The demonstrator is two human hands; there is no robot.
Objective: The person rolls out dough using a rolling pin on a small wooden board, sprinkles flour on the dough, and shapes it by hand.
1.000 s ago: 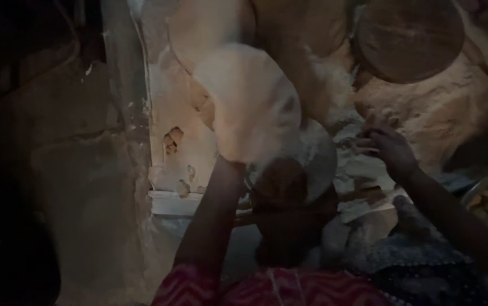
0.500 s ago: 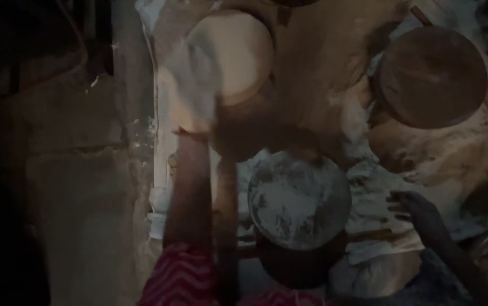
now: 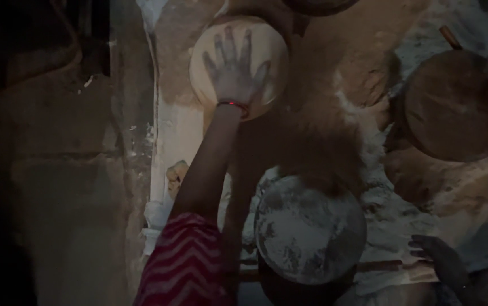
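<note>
My left hand (image 3: pixel 233 68) is stretched far forward, fingers spread flat on a pale round flatbread (image 3: pixel 238 63) that lies on a brown clay surface. A red thread circles the wrist and a red-and-white striped sleeve covers the upper arm. My right hand (image 3: pixel 442 262) hovers low at the right with loosely spread fingers and holds nothing, just right of a round floured board (image 3: pixel 309 229). A thin rolling pin (image 3: pixel 377 265) lies beside the board near that hand.
A dark round griddle (image 3: pixel 452 105) sits at the upper right on mud-coloured ground dusted with flour. Another round dark rim (image 3: pixel 319 4) shows at the top edge. A dark wall or slab (image 3: pixel 56 170) fills the left side.
The left hand carried the flatbread from above the floured board forward and now presses it flat on the clay surface. The right hand dropped from mid-right to the lower right.
</note>
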